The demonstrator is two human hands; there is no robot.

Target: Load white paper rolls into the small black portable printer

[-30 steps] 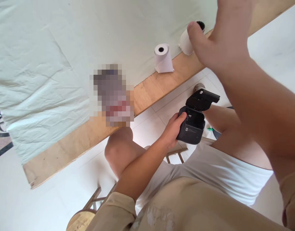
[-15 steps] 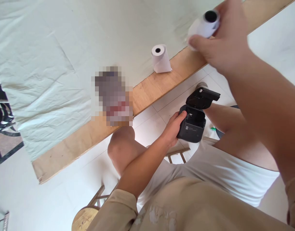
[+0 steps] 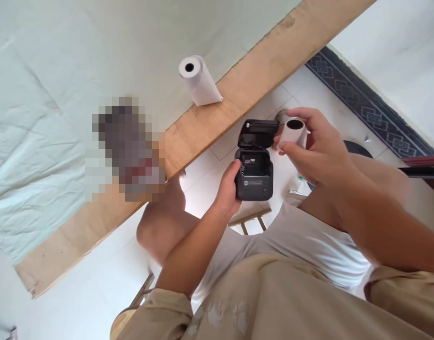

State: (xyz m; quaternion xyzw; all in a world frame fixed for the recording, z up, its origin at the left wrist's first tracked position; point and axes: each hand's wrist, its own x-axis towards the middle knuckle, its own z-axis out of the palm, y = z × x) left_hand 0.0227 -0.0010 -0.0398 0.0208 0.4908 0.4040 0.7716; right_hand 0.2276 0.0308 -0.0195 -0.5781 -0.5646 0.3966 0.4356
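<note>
A small black receipt printer (image 3: 254, 182) is gripped along its left side by my left hand (image 3: 227, 191), thumb on its rim. Its lid (image 3: 258, 133) is swung up, and the paper compartment shows with no roll inside. Just right of the lid, my right hand (image 3: 318, 146) is closed around a white paper roll (image 3: 292, 135) with a wide dark core. The roll is held apart from the printer, its core end tilted up. Another white paper roll (image 3: 203, 87), with a smaller core, stands on the table with its loose end hanging down.
The wooden table edge (image 3: 203, 134) runs diagonally under a pale green cloth (image 3: 39, 141). A pixelated item (image 3: 126, 146) lies at that edge. Below are my legs, a wooden stool (image 3: 123, 323) at lower left and a tiled floor with a dark patterned border (image 3: 366, 111).
My right hand has brought the wide-core roll down from above the table to beside the printer's lid. My left hand still holds the printer; the view has shifted right.
</note>
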